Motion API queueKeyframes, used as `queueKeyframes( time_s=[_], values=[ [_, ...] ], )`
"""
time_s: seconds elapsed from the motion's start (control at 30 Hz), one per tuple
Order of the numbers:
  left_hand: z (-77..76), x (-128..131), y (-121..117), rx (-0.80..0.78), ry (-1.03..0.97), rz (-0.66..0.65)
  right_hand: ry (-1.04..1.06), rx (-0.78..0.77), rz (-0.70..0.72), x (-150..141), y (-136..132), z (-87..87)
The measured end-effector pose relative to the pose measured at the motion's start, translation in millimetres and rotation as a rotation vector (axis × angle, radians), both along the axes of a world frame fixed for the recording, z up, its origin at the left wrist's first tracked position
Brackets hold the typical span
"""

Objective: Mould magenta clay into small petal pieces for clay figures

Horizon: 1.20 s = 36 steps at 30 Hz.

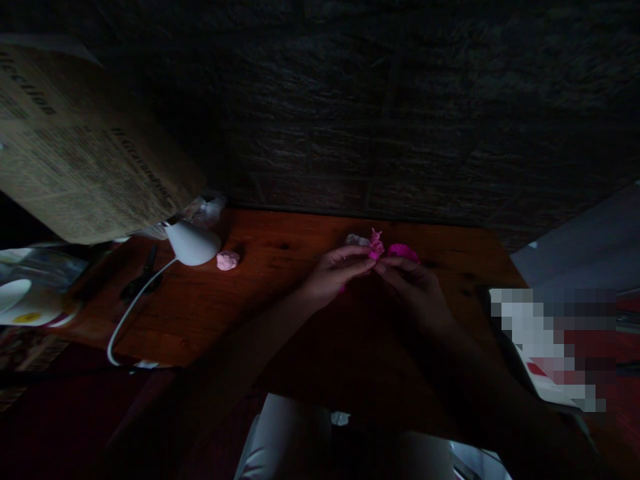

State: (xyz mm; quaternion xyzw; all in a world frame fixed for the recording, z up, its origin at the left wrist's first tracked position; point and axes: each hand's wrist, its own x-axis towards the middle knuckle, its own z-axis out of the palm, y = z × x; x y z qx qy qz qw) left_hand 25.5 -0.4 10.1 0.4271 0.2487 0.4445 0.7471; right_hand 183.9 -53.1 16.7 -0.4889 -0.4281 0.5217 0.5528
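Over the wooden table, my left hand and my right hand meet with fingertips pinched together. Between them is a small pink piece with an uneven, spiky top; it looks like modelling clay. Fingers of both hands press at its lower end, where a brighter magenta bit shows. Just behind my right hand lies a flat, rounded magenta piece. A clear crumpled wrapper sits behind my left fingers. Another bit of magenta peeks out below my left hand, mostly hidden. Farther left rests a pale pink lump.
A lamp with a white cone base and newsprint shade stands on the table at left, its white cord curving forward. Dark scissors lie beside it. A blurred-out device sits at right. A dark brick-patterned wall rises behind.
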Motion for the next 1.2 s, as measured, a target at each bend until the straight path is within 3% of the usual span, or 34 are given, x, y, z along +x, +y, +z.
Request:
queueKeyframes(
  time_s=[0.27,0.4,0.57,0.97,1.2],
  values=[
    [-3.4,1,-3,-0.138,-0.03,-0.056,0.123,-0.081,0.13,-1,1,-2.0],
    [-3.6,0,0,0.0,0.018,-0.036,0.161,-0.088,0.176,-3,1,-2.9],
    [9.1,-6,-1,0.173,0.145,-0.027,-0.022,0.016,0.131,1,0,-6.8],
    [8.8,-9,1,0.228,0.171,0.01,-0.195,0.173,0.076,1,-1,1.3],
    [9.3,-11,2,0.345,0.176,0.033,-0.265,0.241,0.071,2,-3,0.8]
  ],
)
